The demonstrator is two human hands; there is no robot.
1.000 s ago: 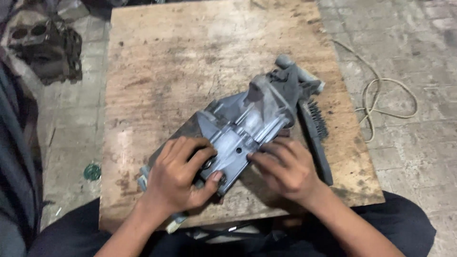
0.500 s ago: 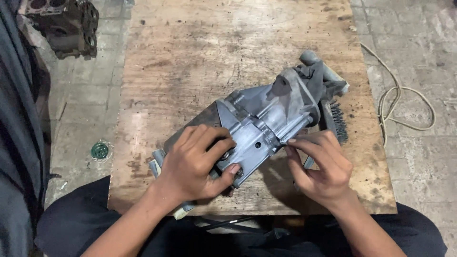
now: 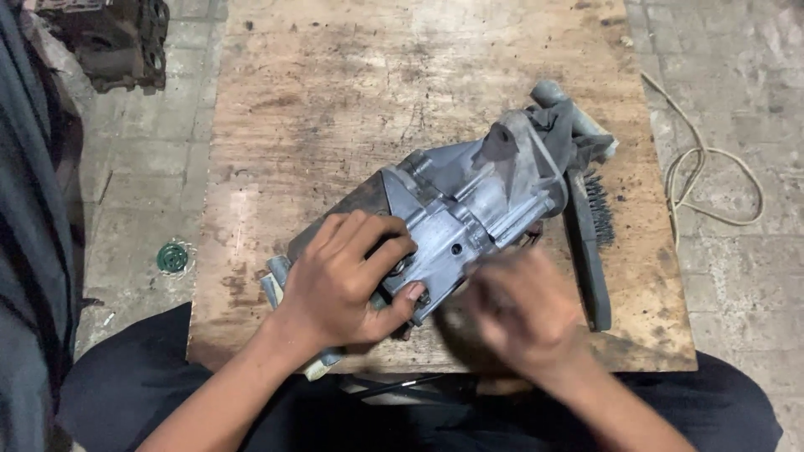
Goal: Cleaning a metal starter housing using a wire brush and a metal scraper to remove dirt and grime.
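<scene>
A grey cast-metal motor housing [image 3: 481,188] lies slantwise on a worn wooden board [image 3: 335,92]. My left hand [image 3: 347,280] grips the housing's near end, fingers curled over the top and thumb underneath. My right hand [image 3: 519,314] is blurred by motion just below and to the right of the housing, close to its side. Whether its fingers hold anything cannot be made out. My dark-trousered legs frame the board's near edge.
A black wire brush [image 3: 590,251] lies along the board's right side, beside the housing. A pale cord [image 3: 712,184] loops on the tiled floor to the right. A dark engine block [image 3: 113,42] sits at top left, with a small green round cap [image 3: 173,257] on the floor.
My right hand has pulled back from the housing's side toward me and is now blurred. My left hand keeps its grip. The camera has shifted, so the board sits lower right.
</scene>
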